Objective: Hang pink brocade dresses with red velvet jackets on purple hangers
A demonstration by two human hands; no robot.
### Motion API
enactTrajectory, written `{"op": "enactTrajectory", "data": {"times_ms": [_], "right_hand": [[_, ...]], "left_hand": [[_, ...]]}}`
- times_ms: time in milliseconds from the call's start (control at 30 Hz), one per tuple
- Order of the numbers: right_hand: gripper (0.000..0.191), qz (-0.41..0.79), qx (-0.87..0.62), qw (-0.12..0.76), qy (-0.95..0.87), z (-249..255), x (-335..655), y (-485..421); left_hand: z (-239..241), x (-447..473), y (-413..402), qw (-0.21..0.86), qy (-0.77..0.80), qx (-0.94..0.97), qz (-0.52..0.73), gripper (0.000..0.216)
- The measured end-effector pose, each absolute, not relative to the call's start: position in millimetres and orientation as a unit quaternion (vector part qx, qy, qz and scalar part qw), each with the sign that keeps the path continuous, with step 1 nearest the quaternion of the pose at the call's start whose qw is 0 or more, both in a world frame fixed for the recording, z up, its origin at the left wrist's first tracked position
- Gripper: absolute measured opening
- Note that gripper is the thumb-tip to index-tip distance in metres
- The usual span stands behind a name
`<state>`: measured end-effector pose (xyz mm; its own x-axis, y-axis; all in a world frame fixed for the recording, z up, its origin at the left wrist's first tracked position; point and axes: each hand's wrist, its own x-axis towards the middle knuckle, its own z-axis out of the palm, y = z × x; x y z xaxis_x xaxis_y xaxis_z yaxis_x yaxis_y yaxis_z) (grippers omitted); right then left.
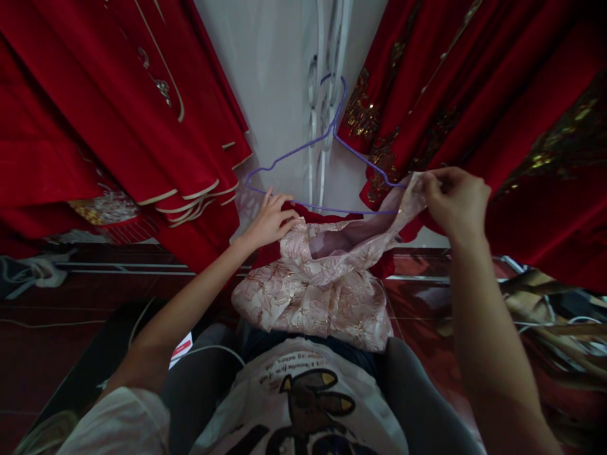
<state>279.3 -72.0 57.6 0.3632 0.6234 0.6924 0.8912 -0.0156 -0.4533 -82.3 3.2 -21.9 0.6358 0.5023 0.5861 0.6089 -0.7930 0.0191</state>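
A pink brocade garment (332, 303) with a gold pattern lies in the middle of the scene, its near part bunched over the person's lap and its far edge raised between the two hands. The neckline gapes wide, showing a mauve lining (341, 242). The right hand (458, 202) is closed, with thumb and curled fingers pinching the raised right edge of the garment beside the right end of a purple hanger (332, 127). The left hand (272, 222) is partly open, its fingers loosely spread at the garment's left upper corner, and one fingertip reaches up to the hanger's lower bar (whether it grips the cloth there or only rests on it, I cannot tell). The hanger's left end is bare of the pink cloth, while its right end meets the garment near the right hand. Its hook is up by some white bars (315, 151), in front of a pale wall (275, 76). Red clothes with cream edging (109, 95) hang on the left, and red clothes with gold sequins (427, 95) hang on the right. A white-and-red card (181, 346) shows near the left forearm, and a printed shirt (351, 379) fills the near edge
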Motion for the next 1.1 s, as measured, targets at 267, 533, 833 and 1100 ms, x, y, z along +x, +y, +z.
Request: {"op": "enactTrajectory", "data": {"times_ms": [267, 533, 833, 1100], "right_hand": [[0.030, -0.125, -0.662, 0.433, -0.599, 73, 239, -49], [0.023, -0.118, -0.620, 0.433, -0.644, 56, 251, -44], [0.024, -0.113, -0.595, 0.502, -0.617, 56, 263, -41], [0.024, -0.103, -0.591, 0.511, -0.616, 54, 262, -39]], "left_hand": [[-26, -55, -11, 0.001, -0.316, -0.892, -0.323, 0.022], [-13, -71, 5, -0.064, -0.302, -0.822, -0.479, 0.021], [-36, -133, 36, -0.065, -0.482, -0.583, -0.651, 0.023], [-56, -145, 39, -0.109, -0.458, -0.568, -0.674, 0.028]]}}
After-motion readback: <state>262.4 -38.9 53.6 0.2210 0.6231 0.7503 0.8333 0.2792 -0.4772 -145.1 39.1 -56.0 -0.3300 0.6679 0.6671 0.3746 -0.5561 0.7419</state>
